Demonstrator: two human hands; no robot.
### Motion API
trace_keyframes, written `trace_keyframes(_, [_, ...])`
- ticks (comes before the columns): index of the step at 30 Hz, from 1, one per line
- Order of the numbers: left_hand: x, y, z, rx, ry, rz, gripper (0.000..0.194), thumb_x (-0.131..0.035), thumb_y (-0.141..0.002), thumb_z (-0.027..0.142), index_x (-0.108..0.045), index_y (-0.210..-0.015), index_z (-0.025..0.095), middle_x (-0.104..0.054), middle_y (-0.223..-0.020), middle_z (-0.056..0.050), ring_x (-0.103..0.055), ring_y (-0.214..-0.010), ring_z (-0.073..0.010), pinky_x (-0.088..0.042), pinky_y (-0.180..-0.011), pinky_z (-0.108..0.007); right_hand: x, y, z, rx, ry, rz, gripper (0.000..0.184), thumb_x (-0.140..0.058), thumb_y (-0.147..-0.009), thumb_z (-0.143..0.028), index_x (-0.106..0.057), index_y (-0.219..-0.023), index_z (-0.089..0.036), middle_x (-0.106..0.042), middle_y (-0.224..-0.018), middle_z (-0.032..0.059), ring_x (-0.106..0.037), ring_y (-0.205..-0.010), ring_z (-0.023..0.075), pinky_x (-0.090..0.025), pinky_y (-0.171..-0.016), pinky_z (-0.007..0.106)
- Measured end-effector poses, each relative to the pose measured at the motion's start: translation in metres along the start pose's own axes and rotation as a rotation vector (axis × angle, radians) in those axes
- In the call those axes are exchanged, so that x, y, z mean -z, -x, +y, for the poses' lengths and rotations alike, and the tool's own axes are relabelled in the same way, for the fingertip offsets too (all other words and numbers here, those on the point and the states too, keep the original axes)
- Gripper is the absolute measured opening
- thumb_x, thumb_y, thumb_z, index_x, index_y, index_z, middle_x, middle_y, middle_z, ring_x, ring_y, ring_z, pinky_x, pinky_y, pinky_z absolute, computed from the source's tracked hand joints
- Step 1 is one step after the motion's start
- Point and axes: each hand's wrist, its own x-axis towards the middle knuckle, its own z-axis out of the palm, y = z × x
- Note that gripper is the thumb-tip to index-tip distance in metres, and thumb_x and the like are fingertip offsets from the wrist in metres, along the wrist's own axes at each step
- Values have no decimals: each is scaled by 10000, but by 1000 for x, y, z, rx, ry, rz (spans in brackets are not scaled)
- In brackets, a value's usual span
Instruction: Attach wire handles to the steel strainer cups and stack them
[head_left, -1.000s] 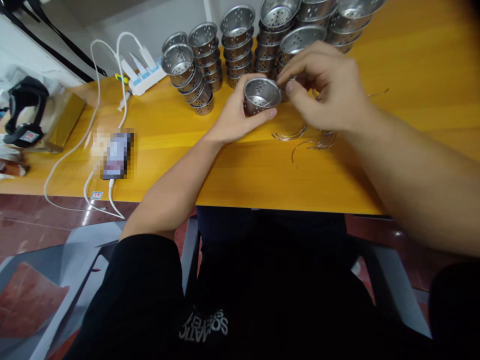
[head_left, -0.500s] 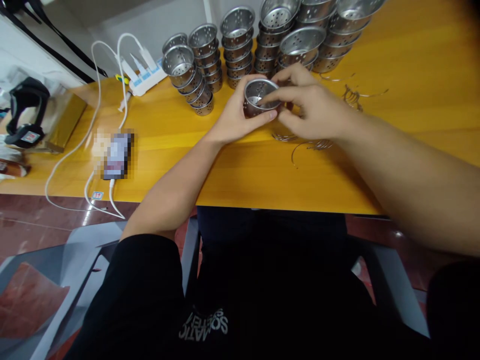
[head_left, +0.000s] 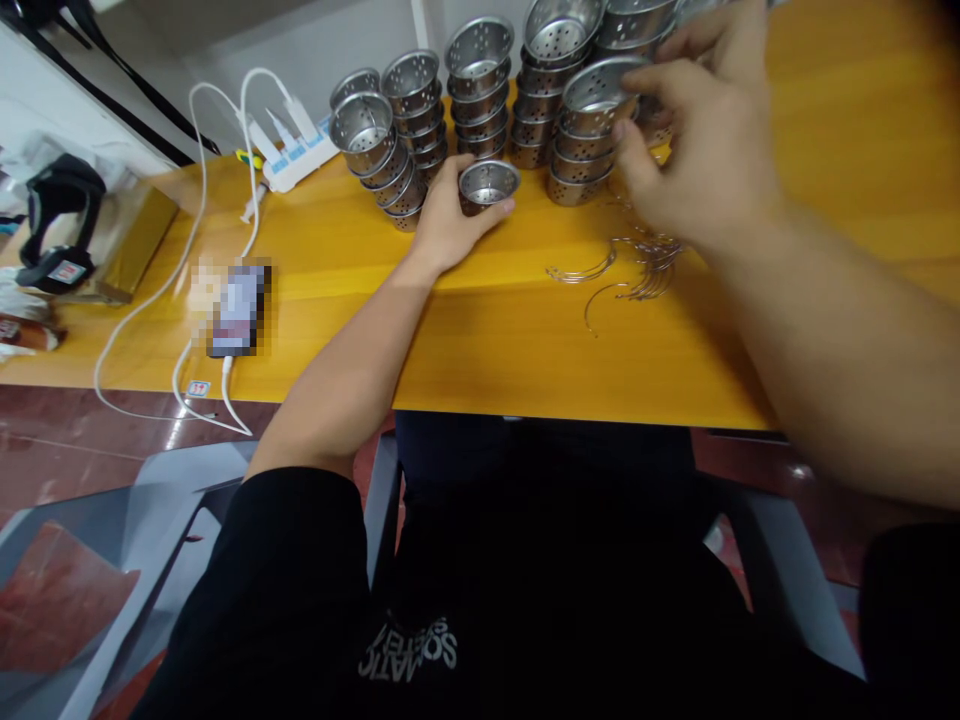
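My left hand (head_left: 448,222) is closed round a small perforated metal cup (head_left: 489,186), held upright by the stacks. My right hand (head_left: 697,140) is lifted to the right, fingers apart and slightly blurred, with nothing visible in it. Behind its fingertips stands a stack of wider perforated cups (head_left: 583,145), and I cannot tell whether they touch. Below my right hand a loose bunch of thin curved wires (head_left: 652,268) lies on the wooden table (head_left: 510,340).
More stacks of perforated cups (head_left: 480,95) line the back of the table. A white power strip (head_left: 300,160) with cables sits at the back left. A phone (head_left: 238,312) on a charging cable lies left of my arm, and a cardboard box (head_left: 139,240) is further left.
My right hand has left the small cup and moved up and to the right, its fingers spreading. My left hand has shifted slightly left with the cup, uncovering the stack and wires behind.
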Motion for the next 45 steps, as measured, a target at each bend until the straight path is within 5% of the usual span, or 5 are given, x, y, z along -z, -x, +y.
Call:
trace_keyframes(11, [-5, -9, -37, 39, -15, 50, 893, -878, -725, 580, -487, -1527, 542, -691, -1688, -37, -576, -1566, -400, -365, -1548, -758, -12, 1, 16, -78, -2, -4, 373, -932, -1122, -110, -704, -1360, -283, -629, -1596, 195, -747, -1473, 423, -632, -1338, 697])
trace_keyframes(23, [-2, 18, 68, -345, -109, 79, 986, -896, -1052, 838, -416, -1832, 471, -547, -1964, -57, -410, -1874, -344, -246, -1701, -595, 10, -10, -19, 124, -72, 139, 171, -801, -1309, -515, -717, -1366, -377, -807, -1527, 142, -776, -1481, 426, -630, -1302, 725])
trace_keyframes(30, [-13, 46, 137, -294, -121, -153, 1034, -661, -1173, 1000, -313, -1943, 402, -497, -2003, -116, -537, -1954, -371, -577, -1532, -576, 14, -15, -57, 39, -317, -258, 469, -882, -1159, -856, -749, -1123, -409, -859, -1335, 119, -812, -1288, 446, -664, -1150, 694])
trace_keyframes(38, [-20, 45, 107, -333, 136, -184, 1375, -595, -964, 1286, -372, -1899, 303, -607, -1905, -192, -728, -1730, -388, -761, -1256, -465, 16, -11, -52, 74, -332, -291, 431, -883, -1204, -740, -738, -1106, -346, -828, -1210, 103, -796, -1128, 385, -673, -1006, 580])
trace_keyframes(45, [-28, 32, 60, -284, -7, -99, 898, -694, -1324, 708, -239, -2020, 369, -617, -1918, -163, -793, -1624, -305, -765, -1218, -469, 39, -16, -47, -8, -228, -459, 198, -907, -1011, -390, -726, -991, -313, -769, -953, 37, -725, -787, 270, -589, -791, 485])
